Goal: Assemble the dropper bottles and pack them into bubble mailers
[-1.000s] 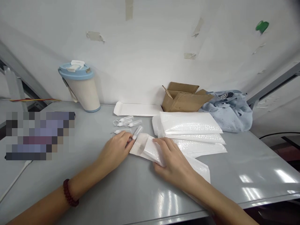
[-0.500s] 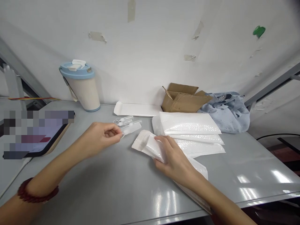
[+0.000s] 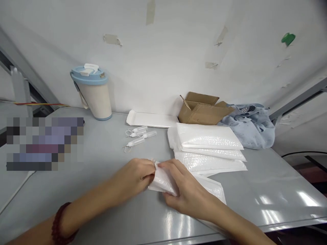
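Note:
My right hand (image 3: pixel 184 185) is wrapped around a white bubble mailer (image 3: pixel 165 180), fingers on top and thumb beneath. Part of the same mailer runs back under my wrist. At its open left end is my left hand (image 3: pixel 140 175), with fingers closed against the mouth. Whatever sits between those fingertips is hidden. Beyond my left hand lie several small clear dropper bottles (image 3: pixel 136 142) with thin looped tips. A stack of white bubble mailers (image 3: pixel 209 136) rests just behind my right hand.
At the back stand a cream tumbler (image 3: pixel 95 98) with a blue lid and an open cardboard box (image 3: pixel 204 110). Blue cloth (image 3: pixel 251 126) lies beside the box. One flat white mailer (image 3: pixel 153 119) is against the wall. A blurred-out phone (image 3: pixel 46 144) is at left.
My left hand has left the dropper bottles, carrying a small clear bottle, and come right and nearer to the mailer's mouth. My right hand keeps its grip while the mailer end has turned slightly.

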Action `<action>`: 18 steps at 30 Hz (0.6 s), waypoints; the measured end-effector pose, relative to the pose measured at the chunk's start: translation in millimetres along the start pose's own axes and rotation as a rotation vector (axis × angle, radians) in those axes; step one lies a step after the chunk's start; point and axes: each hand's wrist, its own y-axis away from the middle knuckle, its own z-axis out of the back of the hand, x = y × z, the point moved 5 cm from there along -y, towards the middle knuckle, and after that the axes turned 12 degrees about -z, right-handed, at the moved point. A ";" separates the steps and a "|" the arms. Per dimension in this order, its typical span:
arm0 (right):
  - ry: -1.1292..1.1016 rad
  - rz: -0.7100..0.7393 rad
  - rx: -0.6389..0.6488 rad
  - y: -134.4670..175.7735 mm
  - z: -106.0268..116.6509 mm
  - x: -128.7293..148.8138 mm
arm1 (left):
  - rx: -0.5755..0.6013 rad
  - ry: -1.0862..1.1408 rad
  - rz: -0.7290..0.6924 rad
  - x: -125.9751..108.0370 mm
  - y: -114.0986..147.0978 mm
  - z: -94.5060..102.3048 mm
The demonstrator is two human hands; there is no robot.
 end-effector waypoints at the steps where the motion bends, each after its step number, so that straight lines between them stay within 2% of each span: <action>1: -0.010 -0.007 -0.002 -0.2 -0.4 -0.6 | -0.003 0.008 0.000 -2.0 0.3 -4.8; 6: -0.014 0.059 -0.019 -0.7 -1.9 0.0 | 0.063 0.117 0.001 -12.3 0.8 -10.9; 9: -0.005 0.084 -0.041 -0.3 -0.8 0.0 | 0.192 0.256 0.093 -13.9 2.2 -4.8; 11: -0.004 0.079 -0.071 -0.2 2.7 -0.7 | 0.209 0.295 0.166 -11.3 3.6 4.5; 13: -0.007 0.062 -0.110 -0.2 7.5 -2.1 | 0.073 0.288 0.268 -2.4 5.3 19.6; 16: -0.023 0.052 -0.172 0.4 13.2 -3.9 | -0.260 0.196 0.476 18.3 14.2 43.3; 17: -0.030 0.060 -0.186 0.9 13.9 -4.1 | -0.308 0.190 0.526 24.0 17.1 46.1; 18: -0.036 0.072 -0.199 1.5 14.3 -4.0 | -0.303 0.218 0.557 28.5 18.6 45.2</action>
